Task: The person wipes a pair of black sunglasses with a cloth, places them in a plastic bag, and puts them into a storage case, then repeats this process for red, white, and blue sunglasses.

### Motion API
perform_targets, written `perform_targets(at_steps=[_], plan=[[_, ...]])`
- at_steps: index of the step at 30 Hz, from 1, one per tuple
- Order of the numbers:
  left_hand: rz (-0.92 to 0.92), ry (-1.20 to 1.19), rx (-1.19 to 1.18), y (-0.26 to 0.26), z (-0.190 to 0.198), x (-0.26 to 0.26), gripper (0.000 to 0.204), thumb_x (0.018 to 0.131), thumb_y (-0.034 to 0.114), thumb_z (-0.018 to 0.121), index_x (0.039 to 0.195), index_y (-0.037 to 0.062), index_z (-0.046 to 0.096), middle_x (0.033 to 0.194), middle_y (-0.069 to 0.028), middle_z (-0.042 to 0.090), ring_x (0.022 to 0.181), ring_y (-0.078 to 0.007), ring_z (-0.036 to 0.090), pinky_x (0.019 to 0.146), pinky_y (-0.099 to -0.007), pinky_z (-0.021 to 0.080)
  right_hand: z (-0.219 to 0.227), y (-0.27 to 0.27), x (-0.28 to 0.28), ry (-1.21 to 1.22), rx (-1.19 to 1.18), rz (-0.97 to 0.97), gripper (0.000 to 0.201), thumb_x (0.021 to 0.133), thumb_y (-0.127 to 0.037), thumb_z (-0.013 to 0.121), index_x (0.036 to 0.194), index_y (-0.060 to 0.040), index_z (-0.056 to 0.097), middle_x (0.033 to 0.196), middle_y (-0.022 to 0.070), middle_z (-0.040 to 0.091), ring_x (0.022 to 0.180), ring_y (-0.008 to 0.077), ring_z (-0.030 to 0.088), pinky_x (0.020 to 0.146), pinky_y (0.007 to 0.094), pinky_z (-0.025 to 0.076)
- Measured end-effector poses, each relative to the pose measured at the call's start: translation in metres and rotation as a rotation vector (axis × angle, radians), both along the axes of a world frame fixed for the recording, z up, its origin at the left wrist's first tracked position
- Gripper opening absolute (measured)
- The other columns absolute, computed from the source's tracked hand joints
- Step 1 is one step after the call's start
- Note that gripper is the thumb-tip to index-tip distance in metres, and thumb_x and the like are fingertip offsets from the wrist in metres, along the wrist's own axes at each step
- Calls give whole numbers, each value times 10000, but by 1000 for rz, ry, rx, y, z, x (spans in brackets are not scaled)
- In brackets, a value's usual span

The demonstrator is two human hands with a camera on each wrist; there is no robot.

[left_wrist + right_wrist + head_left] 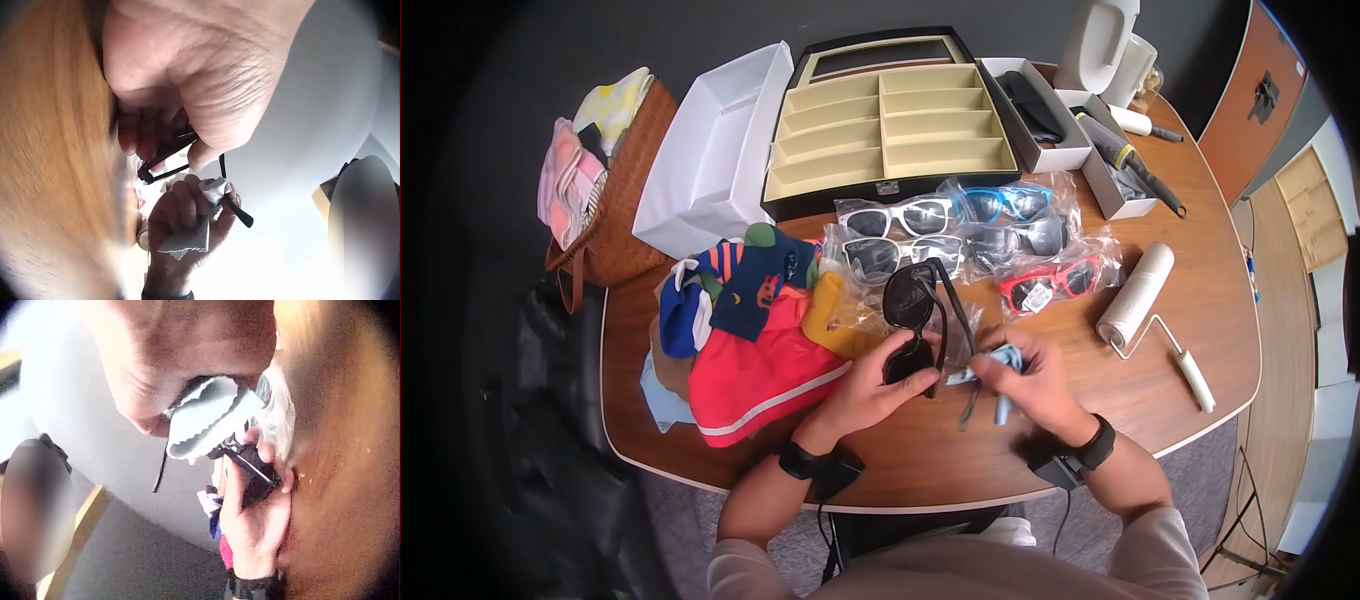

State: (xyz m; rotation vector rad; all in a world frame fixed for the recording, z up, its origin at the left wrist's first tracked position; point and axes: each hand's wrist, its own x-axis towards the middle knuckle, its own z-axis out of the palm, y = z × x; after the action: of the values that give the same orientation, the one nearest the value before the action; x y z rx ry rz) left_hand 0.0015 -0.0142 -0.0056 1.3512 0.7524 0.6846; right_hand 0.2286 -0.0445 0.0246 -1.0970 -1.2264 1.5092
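Black sunglasses [907, 297] are held up over the table's front part, lenses toward the left. My left hand [882, 385] grips them by the lower lens, thumb on one face and fingers behind. My right hand [1040, 385] pinches a light blue-grey cloth [1004, 358] around one temple arm. In the left wrist view, the dark tip of that arm [240, 212] sticks out past the cloth [190, 242], which has a zigzag edge. The right wrist view shows the cloth [203, 422] bunched under the right fingers, with a lens [257, 481] lying against the left palm.
Several bagged sunglasses [1005, 205] lie just beyond the hands. Behind them stands an opened compartment case [888, 188], beside a white box [710, 150]. Piled clothes [750, 375] sit on the left, a paint-roller-shaped lint roller [1140, 290] on the right. Narrow boxes [1070, 157] stand at the back right.
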Motion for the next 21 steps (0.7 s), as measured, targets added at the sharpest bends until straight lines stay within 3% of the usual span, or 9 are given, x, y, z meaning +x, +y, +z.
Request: perform_targets(at_steps=[2, 6, 7, 11, 15, 17, 21], plan=[[20, 46, 27, 0, -4, 0, 382, 956, 182, 646, 1274, 4, 534, 1009, -24, 610, 941, -59, 559, 825, -238, 474, 7, 2, 8, 204, -122, -7, 120, 910, -131, 672, 945, -22, 637, 671, -9, 599, 587, 37, 532, 520, 189, 399], [-31, 54, -29, 1, 1, -2, 341, 983, 184, 593, 1258, -15, 558, 942, -42, 653, 890, -72, 591, 800, -246, 489, 13, 5, 13, 453, -38, -97, 303, 947, -215, 639, 1165, -4, 647, 802, 36, 645, 641, 59, 561, 547, 199, 428], [-56, 50, -92, 3, 3, -4, 341, 990, 166, 573, 1271, -26, 549, 943, -51, 663, 902, -84, 606, 805, -248, 492, 19, 8, 21, 508, -24, 31, 390, 964, -243, 620, 1277, -11, 606, 879, 42, 657, 705, 57, 573, 602, 192, 450], [-118, 48, -158, 3, 0, -7, 352, 983, 178, 590, 1276, -15, 564, 903, -31, 689, 790, -59, 596, 698, -227, 502, 19, 10, 20, 200, 35, -97, 315, 981, -211, 600, 1241, -38, 645, 904, 26, 666, 761, 49, 566, 676, 191, 462], [-192, 10, -175, 4, 10, -9, 374, 956, 158, 631, 1278, -20, 559, 931, -30, 692, 820, -58, 599, 687, -222, 500, 15, 6, 7, -28, 76, -126, 249, 960, -176, 640, 1169, -43, 667, 917, 12, 662, 815, 49, 587, 705, 201, 476], [-203, 18, -240, 5, 20, -8, 405, 922, 146, 679, 1275, -13, 558, 945, -24, 694, 834, -62, 601, 714, -231, 505, 10, 6, 1, -20, 90, -146, 211, 953, -156, 648, 1125, -34, 662, 913, 10, 659, 822, 47, 592, 707, 201, 477], [-218, 47, -60, 4, 13, -6, 506, 818, 161, 790, 1246, 4, 569, 929, -12, 691, 842, -81, 613, 779, -256, 506, -8, 8, -5, 37, 107, -150, 184, 931, -95, 668, 1078, -26, 581, 871, 7, 643, 818, 35, 586, 692, 192, 468]])
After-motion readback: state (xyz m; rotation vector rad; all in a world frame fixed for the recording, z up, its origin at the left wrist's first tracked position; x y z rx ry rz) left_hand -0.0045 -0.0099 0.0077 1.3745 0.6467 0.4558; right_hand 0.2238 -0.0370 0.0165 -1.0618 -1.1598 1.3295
